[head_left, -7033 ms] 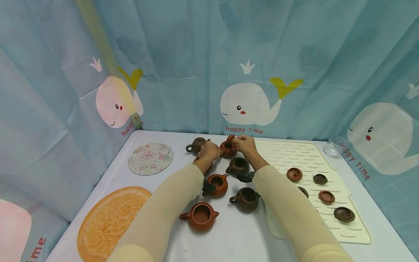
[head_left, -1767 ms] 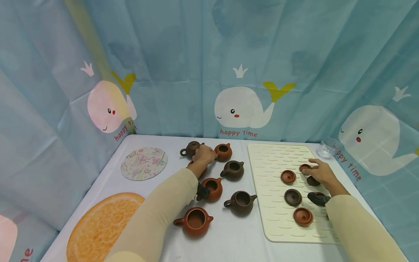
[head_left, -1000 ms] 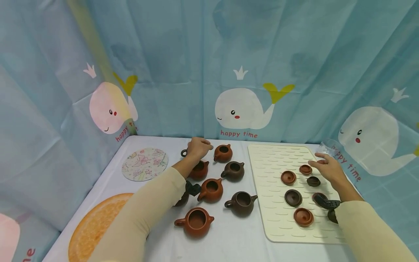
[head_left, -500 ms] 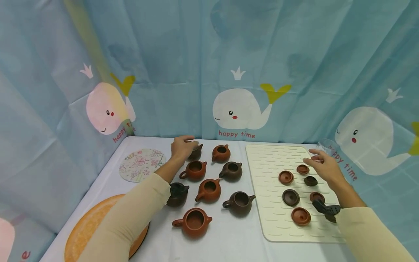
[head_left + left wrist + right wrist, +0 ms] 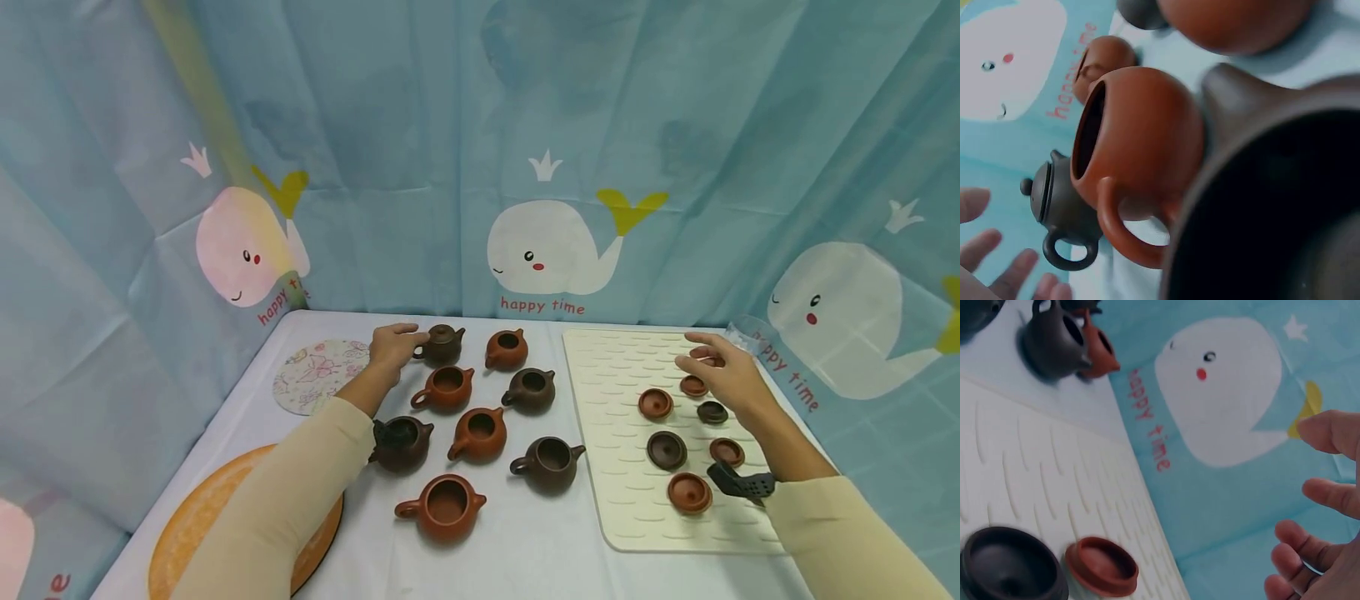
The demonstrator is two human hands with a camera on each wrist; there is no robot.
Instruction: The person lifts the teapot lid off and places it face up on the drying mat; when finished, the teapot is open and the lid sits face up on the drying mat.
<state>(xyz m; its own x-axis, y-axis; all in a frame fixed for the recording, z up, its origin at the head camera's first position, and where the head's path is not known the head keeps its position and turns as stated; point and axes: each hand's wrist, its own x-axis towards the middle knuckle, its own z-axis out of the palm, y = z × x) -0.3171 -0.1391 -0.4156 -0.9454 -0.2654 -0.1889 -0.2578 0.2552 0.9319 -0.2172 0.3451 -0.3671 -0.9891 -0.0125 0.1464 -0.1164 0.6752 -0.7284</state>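
My left hand (image 5: pixel 395 346), fingers loosely extended, hovers beside the handle of a dark brown teapot (image 5: pixel 441 347) with its lid on. In the left wrist view a gap shows between those fingertips (image 5: pixel 1022 261) and that handle. Over the cream mat my right hand (image 5: pixel 726 372) is raised with fingers spread, holding nothing. Just below it lies a small reddish lid (image 5: pixel 693 386), with a dark lid (image 5: pixel 712 412) close by. Lidless teapots stand left of the mat, among them a reddish one (image 5: pixel 507 351) at the back and a dark one (image 5: pixel 531 392).
More lids lie on the cream mat (image 5: pixel 611 500), including a dark one (image 5: pixel 667 451). A reddish teapot (image 5: pixel 447 512) stands nearest the front. At left are a floral round mat (image 5: pixel 318 379) and an orange round mat (image 5: pixel 195 517). A clear cup (image 5: pixel 742 332) stands behind the right hand.
Seven seconds ago my right hand held a lid at the back reddish teapot; a small reddish lid now lies on the mat. Since then my left hand has moved left, past the dark lidded teapot.
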